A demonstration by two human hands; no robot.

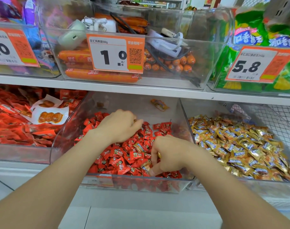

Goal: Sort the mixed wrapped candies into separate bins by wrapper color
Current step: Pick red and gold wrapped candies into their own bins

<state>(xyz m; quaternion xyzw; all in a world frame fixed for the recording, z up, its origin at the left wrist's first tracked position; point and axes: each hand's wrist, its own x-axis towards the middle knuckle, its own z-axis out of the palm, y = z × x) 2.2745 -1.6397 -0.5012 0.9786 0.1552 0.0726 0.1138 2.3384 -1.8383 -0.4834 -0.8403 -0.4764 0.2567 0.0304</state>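
Note:
A clear middle bin (98,180) holds a heap of red wrapped candies (117,161) with a few gold wrapped candies (139,147) mixed in. My left hand (119,124) reaches into the back of the heap, fingers curled, something gold showing at its fingertips. My right hand (167,154) is over the front of the heap and pinches a gold candy (146,166) with curled fingers. The bin to the right (187,123) is full of gold candies (240,149).
A left bin holds red snack packets (17,123). One orange packet (159,104) lies at the back of the middle bin. On the shelf above stand bins of orange sausages (101,75) and green bags (250,38), with price tags (116,53) in front.

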